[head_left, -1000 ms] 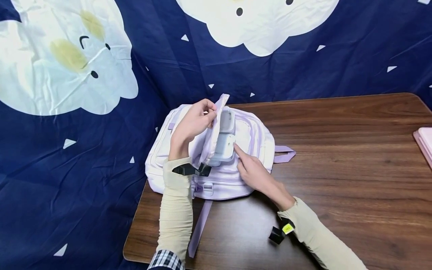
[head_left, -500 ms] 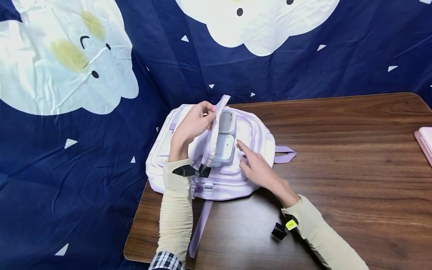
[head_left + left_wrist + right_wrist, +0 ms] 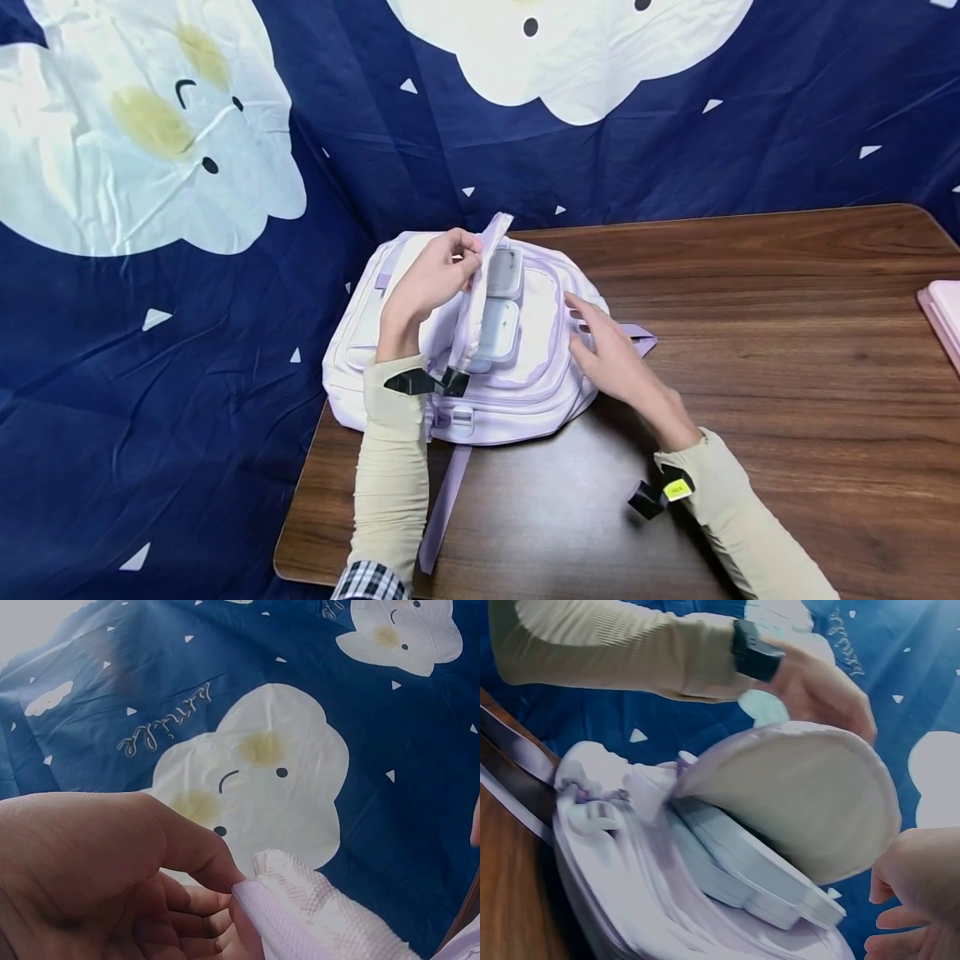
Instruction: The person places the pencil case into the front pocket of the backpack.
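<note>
A white and lilac backpack (image 3: 540,408) lies on the table. My left hand (image 3: 438,271) pinches the edge of its front pocket flap (image 3: 474,312) between thumb and fingers and holds it raised, as the left wrist view also shows. Two clear, pale-lidded plastic boxes sit beneath the flap: a far box (image 3: 505,272) and a near box (image 3: 498,329). In the right wrist view, the boxes (image 3: 757,870) rest partly inside the pocket. My right hand (image 3: 611,350) hovers over the bag's right side with fingers loosely spread, holding nothing.
A lilac strap (image 3: 445,508) trails over the wooden table (image 3: 787,358) toward the front, and a lilac loop (image 3: 643,340) sticks out at the bag's right. At the far right edge is a pink object (image 3: 945,312). A blue cloud-printed cloth (image 3: 360,108) hangs behind and to the left.
My right hand has moved right, away from the near box's edge to the bag's right side, its fingers spreading. My left hand keeps the flap raised in about the same place.
</note>
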The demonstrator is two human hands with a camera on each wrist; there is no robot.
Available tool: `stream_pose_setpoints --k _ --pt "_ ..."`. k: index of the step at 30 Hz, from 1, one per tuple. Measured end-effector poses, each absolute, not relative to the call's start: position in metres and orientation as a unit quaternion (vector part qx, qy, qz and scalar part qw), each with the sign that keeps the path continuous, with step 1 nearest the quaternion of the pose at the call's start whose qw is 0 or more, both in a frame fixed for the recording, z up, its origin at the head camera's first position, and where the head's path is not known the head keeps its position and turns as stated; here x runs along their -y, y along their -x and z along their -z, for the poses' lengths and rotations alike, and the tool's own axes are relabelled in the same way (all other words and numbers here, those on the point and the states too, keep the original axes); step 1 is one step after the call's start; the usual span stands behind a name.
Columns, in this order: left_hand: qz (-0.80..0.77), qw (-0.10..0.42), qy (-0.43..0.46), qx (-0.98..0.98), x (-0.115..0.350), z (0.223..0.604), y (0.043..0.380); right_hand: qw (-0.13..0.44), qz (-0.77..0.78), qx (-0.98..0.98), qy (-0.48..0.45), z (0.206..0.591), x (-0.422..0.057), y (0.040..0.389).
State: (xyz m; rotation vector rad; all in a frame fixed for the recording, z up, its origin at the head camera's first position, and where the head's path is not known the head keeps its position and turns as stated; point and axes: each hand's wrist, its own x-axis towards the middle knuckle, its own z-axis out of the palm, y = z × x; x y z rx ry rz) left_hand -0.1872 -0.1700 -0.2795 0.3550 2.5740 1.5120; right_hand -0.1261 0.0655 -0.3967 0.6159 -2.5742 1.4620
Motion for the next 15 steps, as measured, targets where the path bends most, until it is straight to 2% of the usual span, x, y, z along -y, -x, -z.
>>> stream_pose_setpoints --k 15 --pt "-0.486 0.067 -0.121 -0.863 0.17 0.279 0.186 0.133 -0.479 0.858 -0.13 0.396 -0.112 0.129"
